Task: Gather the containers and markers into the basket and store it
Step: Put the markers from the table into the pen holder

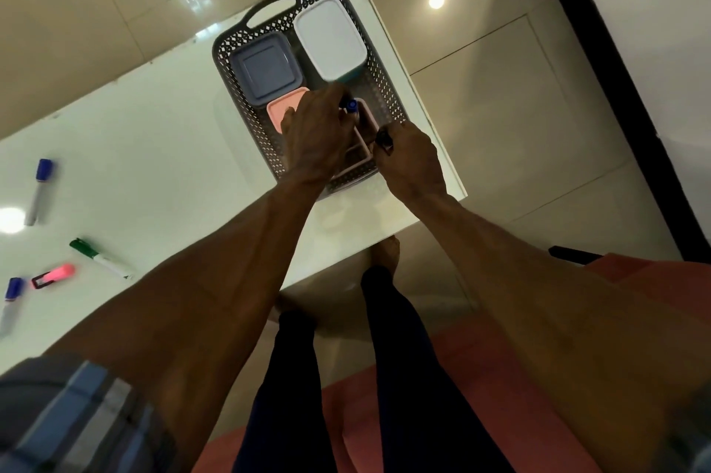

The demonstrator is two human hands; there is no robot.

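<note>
A grey perforated basket (381, 88) stands at the far right corner of the white table (161, 149). Inside it are a grey-lidded container (265, 67), a white-lidded teal container (331, 38), a pink-lidded container (282, 107) and an open white compartment holder (363, 149). My left hand (313, 138) is over the basket, closed on a blue-capped marker (351, 105) above the holder. My right hand (411, 161), at the basket's near right rim, grips a black marker (384, 140).
On the table's left side lie two blue-capped markers (40, 190) (11, 299), a green marker (100, 259) and a pink highlighter (54, 275). The table edge runs right of the basket, with tiled floor beyond. My legs stand below on an orange mat (481, 376).
</note>
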